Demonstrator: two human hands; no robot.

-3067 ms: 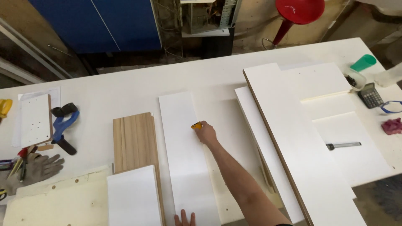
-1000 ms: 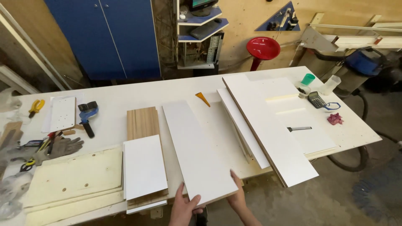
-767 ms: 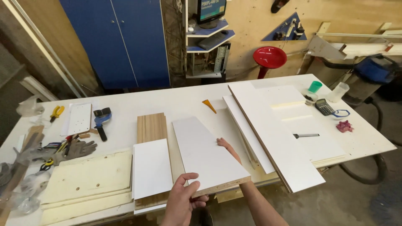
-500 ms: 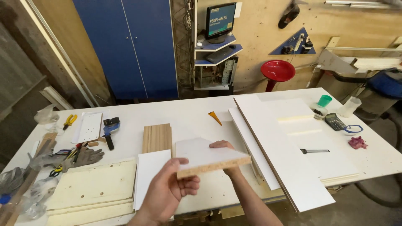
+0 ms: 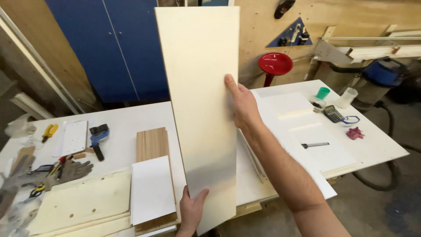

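Long white panel (image 5: 201, 109) held upright, frame centre, above the counter (image 5: 131, 118). Left hand (image 5: 190, 210) clamped on its bottom edge, lower centre; right hand (image 5: 241, 105) gripping its right edge mid-height. Wood-grain board (image 5: 151, 142) lies flat to its left.

A woodworking workshop; cut boards (image 5: 79, 202), clamp (image 5: 97, 137) and pliers (image 5: 50, 131) on a white workbench (image 5: 127, 118).

A white workbench (image 5: 131, 115) stood before blue cabinet doors (image 5: 109, 48), up and left of the fingers. A plywood wall (image 5: 351, 17) ran behind, to their right, with a red stool (image 5: 275, 63) against it. A blue vacuum (image 5: 386, 72) sat far right on grey concrete floor (image 5: 394, 193).
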